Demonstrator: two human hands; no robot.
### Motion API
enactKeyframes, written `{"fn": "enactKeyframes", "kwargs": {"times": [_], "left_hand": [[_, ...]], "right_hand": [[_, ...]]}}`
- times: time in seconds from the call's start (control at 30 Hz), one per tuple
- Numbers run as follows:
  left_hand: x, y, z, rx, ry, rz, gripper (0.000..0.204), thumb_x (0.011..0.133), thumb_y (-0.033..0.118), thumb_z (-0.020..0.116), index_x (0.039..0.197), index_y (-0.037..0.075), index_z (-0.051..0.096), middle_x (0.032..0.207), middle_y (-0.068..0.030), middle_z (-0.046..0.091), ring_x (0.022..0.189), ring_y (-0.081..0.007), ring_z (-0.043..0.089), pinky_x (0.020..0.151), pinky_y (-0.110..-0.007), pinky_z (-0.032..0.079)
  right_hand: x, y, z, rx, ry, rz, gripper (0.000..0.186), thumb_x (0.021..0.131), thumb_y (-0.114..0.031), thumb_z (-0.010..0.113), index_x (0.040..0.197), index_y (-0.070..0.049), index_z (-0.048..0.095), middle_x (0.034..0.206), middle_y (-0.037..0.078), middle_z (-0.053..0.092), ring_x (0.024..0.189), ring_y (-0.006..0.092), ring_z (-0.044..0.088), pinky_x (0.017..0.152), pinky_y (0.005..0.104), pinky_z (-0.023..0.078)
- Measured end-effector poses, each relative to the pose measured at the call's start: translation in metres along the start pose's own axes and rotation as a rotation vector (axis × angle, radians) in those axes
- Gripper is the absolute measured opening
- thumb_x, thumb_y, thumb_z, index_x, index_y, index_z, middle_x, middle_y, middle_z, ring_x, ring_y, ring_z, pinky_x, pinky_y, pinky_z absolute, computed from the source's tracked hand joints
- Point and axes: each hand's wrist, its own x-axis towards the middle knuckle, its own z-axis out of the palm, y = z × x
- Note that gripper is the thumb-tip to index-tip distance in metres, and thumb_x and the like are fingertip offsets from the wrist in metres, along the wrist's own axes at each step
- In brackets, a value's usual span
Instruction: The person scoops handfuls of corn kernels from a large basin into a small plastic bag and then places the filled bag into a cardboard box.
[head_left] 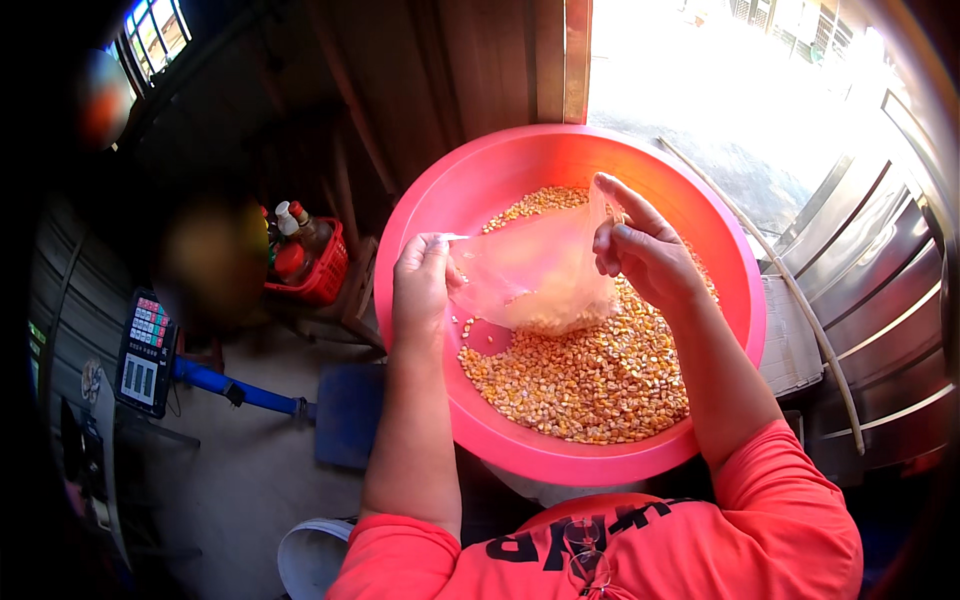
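A clear plastic bag (530, 262) is stretched between my two hands above a wide pink basin (430, 215). Loose yellow corn kernels (590, 395) cover much of the basin's bottom, and some kernels seem to lie inside the low part of the bag. My left hand (424, 280) pinches the bag's left edge between thumb and fingers. At the bag's right upper corner, my right hand (645, 240) grips the plastic with curled fingers, its index finger stretched up along the edge.
To the left stands a red basket (325, 270) of bottles on a wooden stool (355, 300). A platform scale (350, 415) with a display (148, 355) is lower left, near a white bucket (312, 560). A long stick (790, 280) leans at the right, beside flattened cardboard (790, 335).
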Motion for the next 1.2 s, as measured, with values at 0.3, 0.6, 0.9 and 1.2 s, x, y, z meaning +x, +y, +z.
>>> {"fn": "enactKeyframes", "kwargs": {"times": [0.3, 0.6, 0.9, 1.2], "left_hand": [[-0.002, 0.014, -0.002, -0.16, 0.032, 0.129, 0.01, 0.088, 0.007, 0.045, 0.096, 0.005, 0.05, 0.063, 0.0004, 0.049, 0.054, -0.0072, 0.048, 0.055, -0.021, 0.043], [-0.01, 0.041, 0.01, -0.176, -0.175, 0.254, 0.019, 0.089, 0.007, 0.042, 0.106, 0.004, 0.049, 0.09, -0.0073, 0.059, 0.067, -0.0096, 0.055, 0.065, -0.023, 0.047], [-0.009, 0.029, 0.006, -0.256, -0.21, 0.149, 0.019, 0.089, 0.007, 0.042, 0.106, 0.004, 0.05, 0.097, -0.0097, 0.058, 0.072, -0.0132, 0.058, 0.07, -0.027, 0.048], [-0.021, 0.028, 0.018, -0.108, -0.299, 0.275, 0.02, 0.089, 0.008, 0.043, 0.107, 0.003, 0.049, 0.105, -0.0096, 0.055, 0.078, -0.0138, 0.059, 0.071, -0.027, 0.048]], "right_hand": [[0.004, 0.005, -0.001, -0.226, 0.113, 0.041, 0.053, 0.086, -0.006, 0.049, 0.136, -0.008, 0.032, 0.082, 0.006, 0.061, 0.065, 0.0098, 0.053, 0.065, 0.0238, 0.045], [0.006, 0.02, -0.015, -0.143, 0.164, -0.038, 0.053, 0.087, -0.002, 0.046, 0.137, -0.008, 0.029, 0.09, 0.009, 0.059, 0.069, 0.0111, 0.055, 0.07, 0.0255, 0.047], [0.008, 0.034, -0.015, -0.227, 0.246, 0.016, 0.045, 0.086, -0.002, 0.047, 0.131, -0.006, 0.039, 0.087, 0.007, 0.061, 0.068, 0.0104, 0.056, 0.068, 0.0247, 0.047], [0.004, 0.026, -0.003, -0.3, 0.211, -0.037, 0.043, 0.087, -0.002, 0.046, 0.13, -0.006, 0.041, 0.087, 0.007, 0.062, 0.068, 0.0102, 0.055, 0.068, 0.0246, 0.046]]}}
